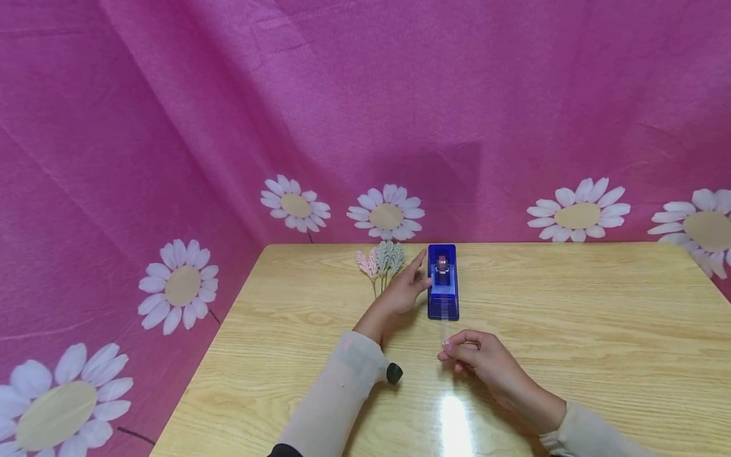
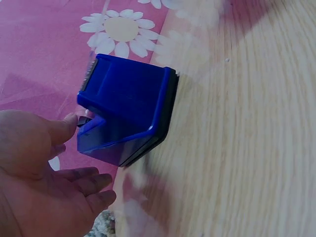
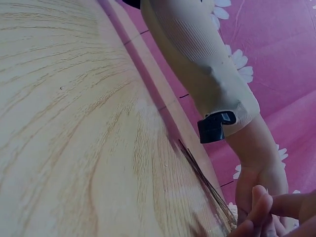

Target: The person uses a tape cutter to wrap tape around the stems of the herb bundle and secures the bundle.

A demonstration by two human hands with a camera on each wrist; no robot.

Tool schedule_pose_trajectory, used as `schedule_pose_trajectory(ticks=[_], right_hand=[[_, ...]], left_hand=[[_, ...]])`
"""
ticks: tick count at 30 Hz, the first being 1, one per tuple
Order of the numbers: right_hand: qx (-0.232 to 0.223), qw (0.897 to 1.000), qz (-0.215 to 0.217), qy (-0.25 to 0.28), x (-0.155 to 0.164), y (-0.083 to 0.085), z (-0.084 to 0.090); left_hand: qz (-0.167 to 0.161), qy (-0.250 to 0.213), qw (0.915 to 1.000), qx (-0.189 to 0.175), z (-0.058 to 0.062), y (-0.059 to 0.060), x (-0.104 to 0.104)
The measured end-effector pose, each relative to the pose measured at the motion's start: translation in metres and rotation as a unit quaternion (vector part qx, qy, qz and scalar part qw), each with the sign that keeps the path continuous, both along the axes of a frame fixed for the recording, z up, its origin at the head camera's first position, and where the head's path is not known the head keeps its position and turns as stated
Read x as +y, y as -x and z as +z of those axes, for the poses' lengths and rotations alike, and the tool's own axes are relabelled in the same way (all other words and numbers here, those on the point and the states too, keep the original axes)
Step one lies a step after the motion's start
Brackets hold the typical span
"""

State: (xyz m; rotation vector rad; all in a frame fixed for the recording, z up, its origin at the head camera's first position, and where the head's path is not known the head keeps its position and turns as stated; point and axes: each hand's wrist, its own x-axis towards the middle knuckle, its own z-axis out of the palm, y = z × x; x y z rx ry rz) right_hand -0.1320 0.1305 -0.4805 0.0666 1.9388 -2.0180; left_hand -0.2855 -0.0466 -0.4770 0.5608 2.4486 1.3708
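Observation:
A blue tape dispenser [image 1: 443, 291] stands on the wooden table near its back edge. My left hand [image 1: 402, 292] is at its left side, with the fingers fairly straight and the thumb touching the dispenser by the tape roll [image 1: 442, 263]. In the left wrist view, the serrated cutter [image 2: 89, 74] shows on one end of the dispenser [image 2: 133, 94]. A strip of clear tape [image 1: 445, 327] runs from the dispenser's front toward me. My right hand [image 1: 485, 362] pinches the strip's free end between thumb and index finger, a short way in front of the dispenser.
Pink and pale green artificial flower sprigs [image 1: 382, 259] lie left of the dispenser, partly behind my left hand; their thin stems [image 3: 202, 173] show in the right wrist view. A pink cloth [image 1: 365, 95] with large white daisies hangs behind and left of the table [image 1: 571, 304].

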Motion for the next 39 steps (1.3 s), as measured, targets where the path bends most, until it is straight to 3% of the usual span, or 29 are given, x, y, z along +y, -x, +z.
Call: schedule_pose_trajectory(ticks=[7, 14, 25, 32, 39], right_hand=[[0.007, 1.0, 0.004, -0.003, 0.002, 0.001, 0.0], [0.009, 1.0, 0.004, -0.002, 0.003, 0.0, 0.001], [0.006, 1.0, 0.002, 0.002, 0.003, 0.0, 0.001], [0.008, 1.0, 0.001, 0.003, 0.003, 0.0, 0.0], [0.011, 1.0, -0.004, 0.011, 0.004, -0.001, 0.0]], left_hand=[[0.033, 0.018, 0.9993, 0.003, 0.005, -0.004, -0.012], [0.059, 0.007, 0.9982, 0.003, 0.008, -0.011, -0.025], [0.116, 0.022, 0.9916, 0.052, 0.0, -0.022, -0.045], [0.147, -0.007, 0.989, 0.016, -0.008, -0.031, -0.053], [0.174, -0.015, 0.9846, 0.007, -0.018, -0.034, -0.057]])
